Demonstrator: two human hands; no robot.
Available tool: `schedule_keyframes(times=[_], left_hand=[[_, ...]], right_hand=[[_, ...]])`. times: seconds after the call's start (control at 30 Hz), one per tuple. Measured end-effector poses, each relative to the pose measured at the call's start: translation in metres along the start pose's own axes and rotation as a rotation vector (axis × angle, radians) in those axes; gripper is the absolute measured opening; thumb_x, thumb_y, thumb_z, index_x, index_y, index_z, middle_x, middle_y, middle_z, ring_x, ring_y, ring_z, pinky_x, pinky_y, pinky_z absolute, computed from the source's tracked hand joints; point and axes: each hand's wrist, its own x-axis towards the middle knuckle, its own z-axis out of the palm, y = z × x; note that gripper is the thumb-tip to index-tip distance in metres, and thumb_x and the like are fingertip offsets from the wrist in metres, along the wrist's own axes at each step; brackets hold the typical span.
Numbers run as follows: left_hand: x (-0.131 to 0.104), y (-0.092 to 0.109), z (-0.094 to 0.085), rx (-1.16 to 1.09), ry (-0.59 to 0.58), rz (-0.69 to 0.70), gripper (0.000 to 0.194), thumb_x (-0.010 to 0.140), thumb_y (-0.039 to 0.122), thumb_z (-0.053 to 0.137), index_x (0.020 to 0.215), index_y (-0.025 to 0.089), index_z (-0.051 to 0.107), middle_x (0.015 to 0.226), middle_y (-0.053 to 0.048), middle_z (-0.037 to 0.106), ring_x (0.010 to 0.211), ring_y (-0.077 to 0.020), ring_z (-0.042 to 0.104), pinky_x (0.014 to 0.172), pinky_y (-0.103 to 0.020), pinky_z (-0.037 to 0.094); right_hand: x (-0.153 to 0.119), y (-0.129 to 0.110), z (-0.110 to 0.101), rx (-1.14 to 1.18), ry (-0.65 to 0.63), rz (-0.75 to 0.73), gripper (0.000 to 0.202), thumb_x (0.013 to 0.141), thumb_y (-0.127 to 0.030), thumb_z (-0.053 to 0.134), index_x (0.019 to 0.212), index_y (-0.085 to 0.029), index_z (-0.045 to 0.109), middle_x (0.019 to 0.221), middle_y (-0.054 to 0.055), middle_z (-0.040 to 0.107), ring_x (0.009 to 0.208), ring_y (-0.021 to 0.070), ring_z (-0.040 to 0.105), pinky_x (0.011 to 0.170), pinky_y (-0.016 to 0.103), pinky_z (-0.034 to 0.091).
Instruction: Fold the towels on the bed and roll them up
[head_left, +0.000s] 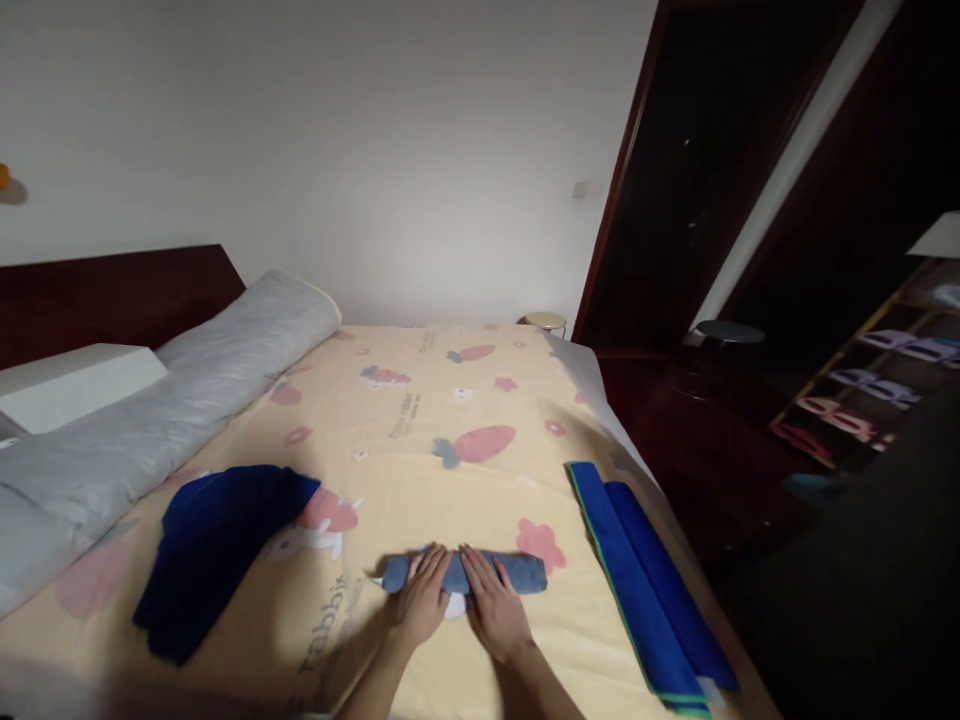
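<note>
A grey-blue rolled towel (525,573) lies crosswise on the bed near me, with a small pale tag at its left end. My left hand (426,592) rests on the left half of the roll, fingers stretched out over the top. Beside it, my right hand (491,598) presses flat on the roll's middle, its fingers also extended. To the left is a crumpled dark blue cloth (225,550). On the right, two folded blue towels (637,590) lie side by side, one with green edging.
The bed has a yellow sheet (405,420) printed with rabbits and carrots. A long grey rolled bedding piece (240,340) and a white box (82,380) lie toward the headboard (112,290). Past the bed's right edge stand stools (727,333) and a shoe rack (870,370).
</note>
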Motion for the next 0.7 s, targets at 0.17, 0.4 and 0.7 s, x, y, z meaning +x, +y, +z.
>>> schedule_keyframes(times=[0.17,0.4,0.7], left_hand=[[-0.027,-0.05,-0.01,0.034,0.018,0.03,0.079,0.082,0.026,0.056,0.153,0.031,0.02,0.159,-0.003,0.031,0.145,-0.0233,0.028,0.118,-0.045,0.022],[-0.021,-0.055,-0.008,0.082,-0.043,-0.076,0.079,0.082,0.019,0.054,0.152,0.026,0.02,0.159,-0.007,0.028,0.147,-0.0214,0.026,0.117,-0.048,0.024],[-0.035,-0.023,-0.037,-0.043,0.072,-0.142,0.06,0.073,0.007,0.055,0.13,0.027,0.056,0.142,-0.006,0.056,0.139,-0.0226,0.04,0.118,-0.049,0.024]], right_hand=[[-0.038,0.063,-0.018,0.025,-0.049,0.126,0.064,0.094,-0.031,0.036,0.154,-0.025,0.014,0.157,0.006,0.029,0.143,0.0226,0.031,0.114,0.047,0.029],[-0.036,0.075,-0.014,-0.03,-0.093,0.143,0.065,0.085,-0.016,0.037,0.15,-0.02,0.032,0.152,0.009,0.039,0.139,0.0233,0.038,0.108,0.046,0.035],[-0.026,0.051,-0.134,0.013,-0.06,0.164,0.045,0.073,-0.011,0.049,0.116,-0.016,0.061,0.108,0.013,0.07,0.101,0.0262,0.063,0.099,0.044,0.035]])
